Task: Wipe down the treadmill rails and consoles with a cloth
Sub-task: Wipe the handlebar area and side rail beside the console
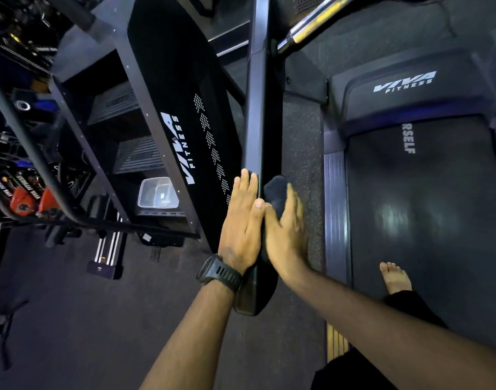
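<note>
a dark treadmill rail [262, 108] runs from the top centre of the frame down to the lower centre, and both hands meet on it just below the middle. the left hand [241, 220] lies flat against the rail's left side, fingers straight and close together, thumb resting on the rail's top edge. a black watch [218, 273] sits on that wrist. the right hand [286, 229] presses the rail's right side with straight fingers, and under its palm is the dark cloth [277, 190], which bunches up above the fingertips and touches the rail. neither hand curls round anything; the two flat palms sandwich the rail between them.

on the right of the frame the treadmill belt [424, 206] stretches away, with a bare foot [396, 278] standing on it at lower right. at upper right is the motor cover [404, 83], marked viva fitness. left of the rail stands a black side panel [185, 108] of another machine with the same logo, and a clear plastic container [158, 192] rests beside its lower edge. a chrome bar [311, 26] crosses the top.
</note>
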